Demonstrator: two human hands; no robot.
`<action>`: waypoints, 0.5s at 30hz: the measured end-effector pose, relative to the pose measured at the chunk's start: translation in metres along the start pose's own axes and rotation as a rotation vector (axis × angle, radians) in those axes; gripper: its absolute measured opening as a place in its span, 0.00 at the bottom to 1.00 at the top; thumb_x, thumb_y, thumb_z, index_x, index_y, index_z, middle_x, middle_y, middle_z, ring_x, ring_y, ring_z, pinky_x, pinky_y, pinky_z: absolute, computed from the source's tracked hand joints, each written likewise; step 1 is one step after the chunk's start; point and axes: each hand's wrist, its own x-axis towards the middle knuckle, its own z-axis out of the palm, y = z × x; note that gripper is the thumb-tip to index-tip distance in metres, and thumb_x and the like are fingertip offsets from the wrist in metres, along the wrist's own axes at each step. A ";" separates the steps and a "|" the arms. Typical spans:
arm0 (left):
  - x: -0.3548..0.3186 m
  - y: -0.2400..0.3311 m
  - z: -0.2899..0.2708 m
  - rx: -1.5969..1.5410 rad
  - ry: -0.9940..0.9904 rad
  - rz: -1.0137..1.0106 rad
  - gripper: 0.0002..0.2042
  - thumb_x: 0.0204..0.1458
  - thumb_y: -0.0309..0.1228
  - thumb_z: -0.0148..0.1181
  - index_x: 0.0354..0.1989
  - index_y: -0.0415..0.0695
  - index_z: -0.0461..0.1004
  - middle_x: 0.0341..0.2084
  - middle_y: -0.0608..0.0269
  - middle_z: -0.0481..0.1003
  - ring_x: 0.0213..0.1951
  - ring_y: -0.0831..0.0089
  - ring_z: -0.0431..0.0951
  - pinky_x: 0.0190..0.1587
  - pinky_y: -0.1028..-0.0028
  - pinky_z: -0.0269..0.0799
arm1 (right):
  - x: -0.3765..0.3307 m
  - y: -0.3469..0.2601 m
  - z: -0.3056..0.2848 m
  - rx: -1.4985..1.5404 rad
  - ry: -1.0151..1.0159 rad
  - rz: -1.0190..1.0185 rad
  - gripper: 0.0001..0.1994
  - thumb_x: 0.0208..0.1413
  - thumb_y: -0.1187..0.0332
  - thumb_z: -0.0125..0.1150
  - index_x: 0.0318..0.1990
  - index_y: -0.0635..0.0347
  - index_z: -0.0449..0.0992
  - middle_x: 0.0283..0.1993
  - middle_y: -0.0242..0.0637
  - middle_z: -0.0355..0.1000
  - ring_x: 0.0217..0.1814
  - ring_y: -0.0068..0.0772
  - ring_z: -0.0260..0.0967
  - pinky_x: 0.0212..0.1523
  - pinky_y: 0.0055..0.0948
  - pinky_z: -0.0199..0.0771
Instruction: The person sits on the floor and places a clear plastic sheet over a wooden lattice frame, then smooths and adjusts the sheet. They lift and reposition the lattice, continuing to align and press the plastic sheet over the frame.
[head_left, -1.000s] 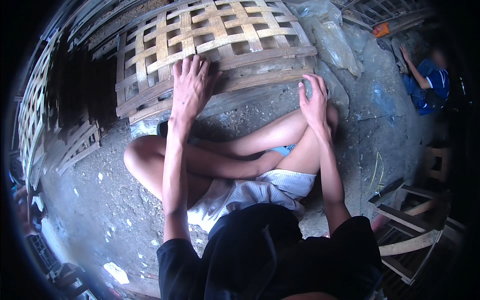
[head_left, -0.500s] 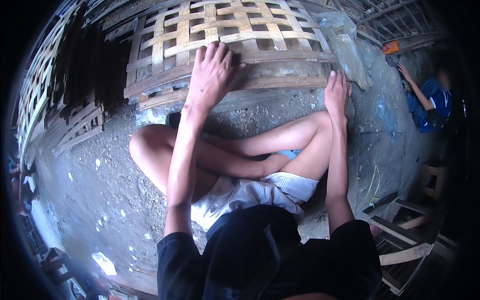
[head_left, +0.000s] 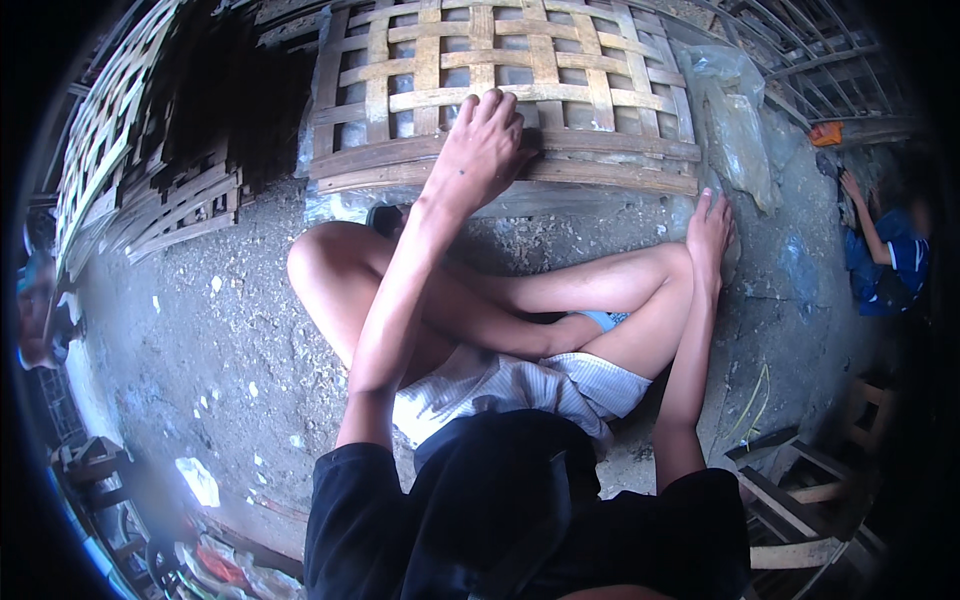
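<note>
Left hand: our left hand (head_left: 482, 148) lay palm down on the near edge of the panel (head_left: 500, 85), fingers bent over its lower slats; it pressed rather than clasped, and we could not tell whether any fingertip hooked under a strip.
Right hand: our right hand (head_left: 710, 228) rested flat and open on the ground (head_left: 190, 330), fingers spread and pointing away from us, holding nothing.
Panel: a woven lattice of pale bamboo strips lay flat on the ground just beyond our knees, its near rim directly under the left hand and its body stretching away from that hand toward the top of the view.
Panel to right hand: its near right corner sat near the right hand's fingertips but apart from them.
Legs: we sat cross-legged, bare knees between the two arms, just short of the panel's near rim.
Plastic sheet: a crumpled clear sheet (head_left: 735, 120) lay against the panel's right side, above the right hand.
Lattice stack: more woven pieces (head_left: 170, 200) leaned at the left, well apart from both hands.
Other person: someone in a blue top (head_left: 890, 260) crouched at the far right, well away.
Frames: wooden frames (head_left: 800, 500) stood at our lower right.
</note>
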 end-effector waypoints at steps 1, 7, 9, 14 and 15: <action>0.003 -0.001 0.000 -0.074 0.001 -0.036 0.22 0.60 0.47 0.62 0.46 0.36 0.78 0.52 0.50 0.71 0.60 0.57 0.66 0.62 0.61 0.63 | -0.010 -0.003 0.008 0.007 -0.016 -0.015 0.34 0.75 0.47 0.35 0.69 0.72 0.63 0.75 0.62 0.58 0.78 0.63 0.52 0.76 0.61 0.47; 0.010 -0.015 0.006 -0.405 -0.047 -0.179 0.12 0.60 0.37 0.63 0.39 0.40 0.82 0.44 0.53 0.74 0.52 0.52 0.67 0.60 0.54 0.67 | -0.031 -0.012 0.047 0.018 0.156 -0.097 0.24 0.74 0.55 0.41 0.56 0.71 0.71 0.58 0.60 0.71 0.63 0.62 0.66 0.66 0.58 0.59; 0.019 -0.028 0.012 -0.443 -0.097 -0.144 0.07 0.57 0.33 0.64 0.36 0.43 0.84 0.42 0.55 0.76 0.50 0.52 0.70 0.58 0.55 0.68 | -0.028 -0.007 0.053 0.023 0.175 -0.102 0.23 0.73 0.56 0.41 0.55 0.71 0.71 0.58 0.60 0.71 0.63 0.62 0.66 0.66 0.58 0.59; 0.047 -0.057 0.012 -0.660 -0.332 -0.234 0.05 0.51 0.31 0.67 0.28 0.46 0.87 0.34 0.56 0.84 0.41 0.54 0.83 0.48 0.61 0.79 | -0.032 -0.016 0.053 0.112 0.170 -0.111 0.22 0.72 0.56 0.43 0.54 0.69 0.71 0.55 0.58 0.71 0.61 0.62 0.67 0.64 0.58 0.60; 0.054 -0.054 0.007 -0.650 -0.362 -0.217 0.05 0.48 0.32 0.70 0.29 0.47 0.88 0.28 0.53 0.85 0.34 0.58 0.87 0.41 0.65 0.82 | -0.032 -0.011 0.053 0.100 0.191 -0.113 0.21 0.72 0.55 0.44 0.54 0.68 0.71 0.54 0.57 0.71 0.61 0.62 0.67 0.63 0.57 0.61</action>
